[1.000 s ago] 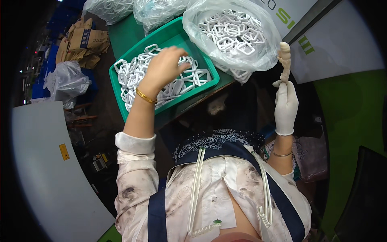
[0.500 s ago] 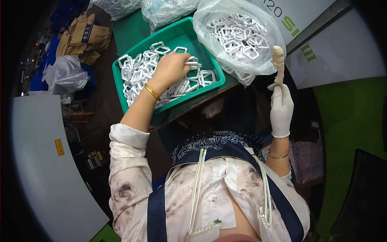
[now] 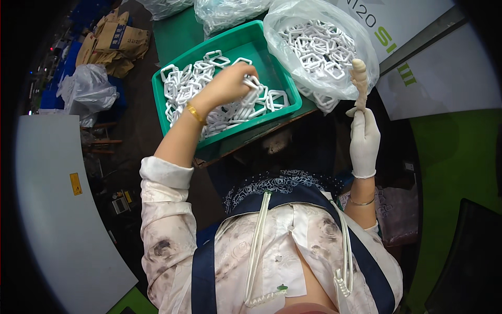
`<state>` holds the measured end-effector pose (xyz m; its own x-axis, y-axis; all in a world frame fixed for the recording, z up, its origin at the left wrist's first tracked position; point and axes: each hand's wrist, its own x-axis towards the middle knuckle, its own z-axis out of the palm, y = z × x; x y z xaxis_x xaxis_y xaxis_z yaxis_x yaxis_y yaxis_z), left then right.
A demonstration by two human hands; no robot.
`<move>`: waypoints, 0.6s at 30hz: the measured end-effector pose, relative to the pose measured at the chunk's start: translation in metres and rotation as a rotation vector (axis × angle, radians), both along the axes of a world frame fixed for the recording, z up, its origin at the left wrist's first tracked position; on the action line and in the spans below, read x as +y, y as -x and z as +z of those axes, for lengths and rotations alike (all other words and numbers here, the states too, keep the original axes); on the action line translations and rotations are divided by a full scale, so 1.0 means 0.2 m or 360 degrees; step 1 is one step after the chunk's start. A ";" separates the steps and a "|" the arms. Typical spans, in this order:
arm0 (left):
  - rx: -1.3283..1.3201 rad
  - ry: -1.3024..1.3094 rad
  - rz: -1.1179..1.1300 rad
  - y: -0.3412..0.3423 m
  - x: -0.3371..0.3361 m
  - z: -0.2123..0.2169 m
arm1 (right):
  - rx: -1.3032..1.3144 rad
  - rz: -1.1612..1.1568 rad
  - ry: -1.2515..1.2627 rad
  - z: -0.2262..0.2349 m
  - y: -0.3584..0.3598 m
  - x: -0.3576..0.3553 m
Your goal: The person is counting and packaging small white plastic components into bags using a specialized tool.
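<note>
My bare left hand (image 3: 230, 86), with a gold bracelet at the wrist, reaches into a green plastic bin (image 3: 291, 109). Its fingers are closed on several white angular rings (image 3: 253, 85), just above the pile of the same rings (image 3: 180, 86) in the bin. On the right, beyond the bin's side, my right hand (image 3: 364, 144) wears a white knit glove and is raised upright. Closed at its top, it grips a knobby cream-coloured stick-like piece (image 3: 360, 78) that points away from me. What this piece is made of, I cannot make out.
A clear plastic bag (image 3: 277, 31) full of similar white rings stands against the bin's right side. More filled bags (image 3: 219, 15) lie behind, on the green-topped table (image 3: 172, 34). Brown paper sacks (image 3: 123, 39) sit at far left, above a grey panel (image 3: 52, 209).
My left hand has shifted slightly toward the near right within the bin, and the rings in its fingers are tilted differently. The right hand stays nearly still with the cream-coloured piece.
</note>
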<state>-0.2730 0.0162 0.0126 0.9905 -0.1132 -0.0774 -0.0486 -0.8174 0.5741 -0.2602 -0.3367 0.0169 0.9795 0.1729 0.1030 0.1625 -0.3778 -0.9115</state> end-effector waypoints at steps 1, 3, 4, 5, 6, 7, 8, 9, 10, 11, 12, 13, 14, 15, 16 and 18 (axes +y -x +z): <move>-0.0002 -0.0134 -0.0052 -0.01 -0.02 -0.05 | 0.0032 0.0001 0.0045 0.01 0.00 0.00; 0.0026 -0.0372 -0.0104 -0.05 -0.06 -0.10 | 0.0014 -0.0009 0.0034 0.00 0.00 -0.02; 0.0020 -0.0369 -0.0113 -0.08 -0.07 -0.11 | 0.0002 -0.0008 0.0019 -0.01 0.00 -0.03; 0.0061 -0.0404 -0.0100 -0.11 -0.08 -0.10 | 0.0000 -0.0019 0.0020 -0.02 0.00 -0.04; 0.0102 -0.0440 -0.0087 -0.13 -0.09 -0.09 | -0.0027 -0.0045 -0.0003 -0.03 0.00 -0.04; 0.0222 -0.0632 -0.0069 -0.16 -0.11 -0.08 | -0.0054 -0.0068 -0.0026 -0.04 0.00 -0.05; 0.0221 -0.0635 -0.0068 -0.16 -0.09 -0.09 | -0.0056 -0.0069 -0.0029 -0.04 0.00 -0.06; 0.0204 -0.0660 -0.0139 -0.17 -0.07 -0.12 | -0.0065 -0.0074 -0.0028 -0.04 0.00 -0.07; 0.0189 -0.0685 -0.0207 -0.17 -0.04 -0.13 | -0.0073 -0.0077 -0.0027 -0.04 0.00 -0.07; 0.0186 -0.0685 -0.0216 -0.16 -0.03 -0.14 | -0.0074 -0.0086 -0.0027 -0.04 0.00 -0.08; 0.0052 -0.0703 -0.0199 -0.15 -0.01 -0.15 | -0.0053 -0.0095 -0.0024 -0.04 0.00 -0.08; -0.0082 -0.0719 -0.0178 -0.12 0.01 -0.16 | -0.0031 -0.0100 -0.0022 -0.04 0.00 -0.08; -0.0083 -0.0721 -0.0183 -0.11 0.02 -0.14 | -0.0031 -0.0105 -0.0024 -0.04 0.00 -0.08; -0.0104 -0.0609 -0.0021 -0.09 0.03 -0.10 | -0.0026 -0.0099 -0.0030 -0.04 0.00 -0.08; -0.0123 -0.0494 0.0142 -0.08 0.02 -0.06 | -0.0019 -0.0090 -0.0037 -0.05 0.00 -0.09; -0.0141 -0.0325 0.0290 -0.02 -0.01 0.02 | -0.0038 -0.0074 -0.0024 -0.05 0.00 -0.08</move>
